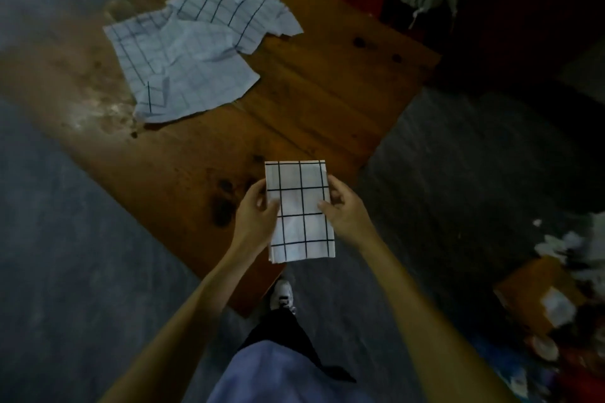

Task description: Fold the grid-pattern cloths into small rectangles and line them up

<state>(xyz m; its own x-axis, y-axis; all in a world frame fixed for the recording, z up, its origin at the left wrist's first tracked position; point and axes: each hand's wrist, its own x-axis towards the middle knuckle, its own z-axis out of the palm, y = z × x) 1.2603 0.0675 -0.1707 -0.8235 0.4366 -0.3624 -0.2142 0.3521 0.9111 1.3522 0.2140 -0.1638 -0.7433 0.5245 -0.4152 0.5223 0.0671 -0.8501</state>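
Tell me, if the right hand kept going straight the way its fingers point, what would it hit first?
The right hand points left, and its fingers already grip the folded cloth. Straight beyond that comes the left hand on the other edge. Depth is hard to judge from this single view.

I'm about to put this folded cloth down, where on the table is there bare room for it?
Bare wood on the table lies right of the crumpled cloths, out to the table's right edge, and in front of them toward the folded cloth held by your left hand and right hand. The far left is crowded by the pile.
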